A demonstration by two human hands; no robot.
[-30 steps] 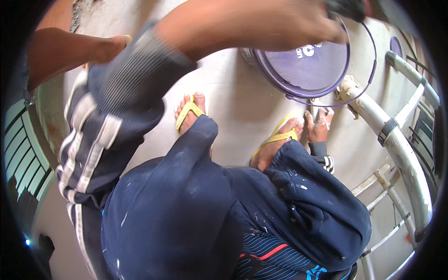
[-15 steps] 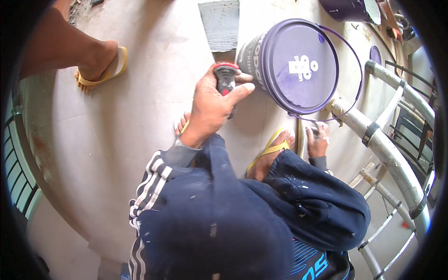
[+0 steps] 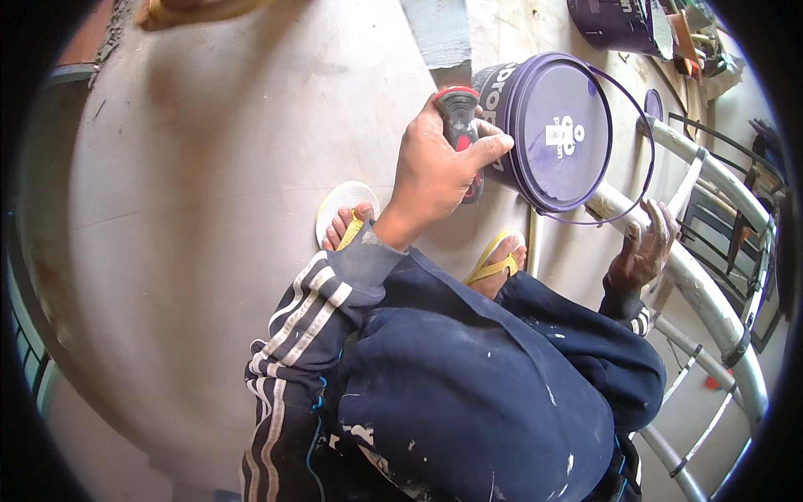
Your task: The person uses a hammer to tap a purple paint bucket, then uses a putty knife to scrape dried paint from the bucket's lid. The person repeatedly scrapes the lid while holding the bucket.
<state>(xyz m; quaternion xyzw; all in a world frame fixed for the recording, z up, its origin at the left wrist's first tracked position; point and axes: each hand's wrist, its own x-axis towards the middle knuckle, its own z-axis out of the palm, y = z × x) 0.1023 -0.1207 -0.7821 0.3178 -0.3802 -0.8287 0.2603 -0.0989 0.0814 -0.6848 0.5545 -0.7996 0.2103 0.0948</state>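
One black-and-red handle (image 3: 460, 119) is grasped in the left hand (image 3: 435, 171), just beside the lidded purple bucket (image 3: 562, 138) in this view; the thumb crosses its front while the fingers curl behind, presumably for a firm hold. A grey plate (image 3: 440, 33) flares beyond it, though whether the two join I cannot tell. The right hand (image 3: 648, 247) is loosely spread and grasps nothing visible, near the metal tube frame (image 3: 707, 289); contact is unclear. The bucket's lid is on, likely keeping its contents covered, and its hoop (image 3: 652, 142) swings out sideways. Pale, dusty floor (image 3: 201, 192) lies beneath, with another purple bucket (image 3: 615, 25) and clutter (image 3: 711, 63) at the far right.
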